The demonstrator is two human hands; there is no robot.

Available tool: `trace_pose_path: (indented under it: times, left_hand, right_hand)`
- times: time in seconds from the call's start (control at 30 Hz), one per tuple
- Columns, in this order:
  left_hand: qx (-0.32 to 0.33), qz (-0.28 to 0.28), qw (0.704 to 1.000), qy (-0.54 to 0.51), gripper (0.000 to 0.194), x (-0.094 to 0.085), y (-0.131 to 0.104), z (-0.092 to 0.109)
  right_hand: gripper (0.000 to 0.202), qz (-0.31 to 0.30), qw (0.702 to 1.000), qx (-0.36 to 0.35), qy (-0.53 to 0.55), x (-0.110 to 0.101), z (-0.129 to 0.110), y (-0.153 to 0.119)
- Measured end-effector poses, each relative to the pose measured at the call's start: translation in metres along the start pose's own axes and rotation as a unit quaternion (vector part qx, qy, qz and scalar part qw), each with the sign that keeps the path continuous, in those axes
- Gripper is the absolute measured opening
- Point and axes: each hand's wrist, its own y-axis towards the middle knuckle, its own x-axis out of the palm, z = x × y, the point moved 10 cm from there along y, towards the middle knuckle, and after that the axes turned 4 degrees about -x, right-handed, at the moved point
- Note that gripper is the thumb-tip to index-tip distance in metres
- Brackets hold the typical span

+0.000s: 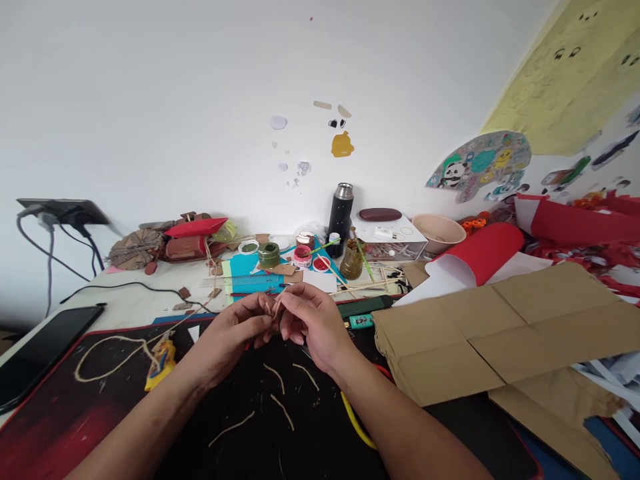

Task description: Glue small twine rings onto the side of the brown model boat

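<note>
Phone: black, flat, at the far left.
Twine loop: long, pale and loose (pixel 113 377), beside a yellow-and-blue object (pixel 161 367).
Left hand (pixel 240 328): thumb and fingers closed together on a thin, tan twine strand (pixel 277 309), over the black mat (pixel 240 450).
Cut twine: four short, pale pieces (pixel 283 411), lying apart on the mat below the hands.
Right hand (pixel 314 321): fingertips pinched narrowly at the same strand, near the left fingertips.
Flask: black cylinder with silver top (pixel 341 217), upright behind the hands.
Cardboard: brown, creased sheet (pixel 480 333), right of the right hand.
</note>
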Motion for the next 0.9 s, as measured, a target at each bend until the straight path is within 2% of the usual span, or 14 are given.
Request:
trace_pose_path:
  times: [0.17,0.33,0.6,0.9]
  left_hand:
    - [-0.028,0.01,0.999,-0.026,0.036,-0.002,0.001,-0.003]
    - [-0.005,0.018,0.999,-0.04,0.036,-0.004,0.0,0.007]
    - [-0.006,-0.019,0.999,-0.043,0.036,0.002,-0.002,0.002]
    - [0.009,0.027,0.999,-0.043,0.042,-0.006,-0.001,0.006]
  right_hand:
    - [0.035,-0.017,1.0,0.002,0.002,0.004,0.001,-0.001]
    - [0.033,-0.033,0.999,0.003,0.022,0.008,-0.001,0.0]
    - [0.035,-0.033,0.999,0.012,0.035,0.008,0.002,0.0]
    - [0.035,-0.036,0.999,0.014,0.033,0.008,0.003,0.0]
